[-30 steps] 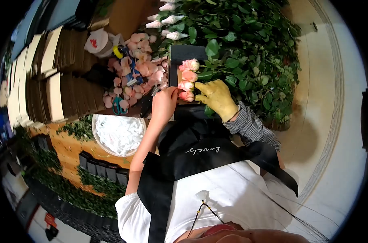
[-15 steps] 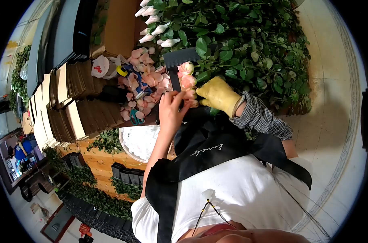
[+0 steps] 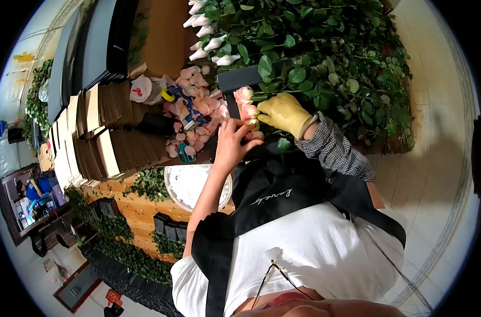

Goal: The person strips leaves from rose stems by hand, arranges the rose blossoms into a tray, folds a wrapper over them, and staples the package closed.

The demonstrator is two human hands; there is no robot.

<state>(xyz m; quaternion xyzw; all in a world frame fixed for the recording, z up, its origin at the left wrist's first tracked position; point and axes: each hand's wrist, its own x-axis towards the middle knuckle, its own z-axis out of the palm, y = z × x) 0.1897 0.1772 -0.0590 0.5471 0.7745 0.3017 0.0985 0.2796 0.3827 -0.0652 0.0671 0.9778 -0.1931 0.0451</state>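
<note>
- Several pink roses (image 3: 243, 95) lie in a short row in the head view, beside a dark ribbed card (image 3: 240, 77); about four heads can be made out, the lower ones partly hidden by fingers.
- As far along as this view shows, the heads are lined up side by side, with their tops toward the petals and green stems running off to the right; the row looks formed, though its lower end seems less settled under the fingers. Any fastening is hidden.
- The roses look pale pink, with cream and greenish outer petals; the top one is a fairly full bloom, lying on its side.
- The left hand (image 3: 231, 143) is bare and curled over the lower roses, fingertips and thumb at the heads. Whether it pinches one or only steadies it, I cannot tell.
- The right hand (image 3: 285, 113) wears a yellow glove, its fingertips close against the stem side of the row. I cannot tell if they are closed on a stem.
- Loose petals (image 3: 198, 103) lie just left of the row, with scissors (image 3: 186, 153) at their near edge.
- Buds in white netting (image 3: 228, 59) sit beyond the card, next to a broad heap of leaves (image 3: 330, 63).
- A round tub of white pieces (image 3: 190, 182) stands near the left forearm.
</note>
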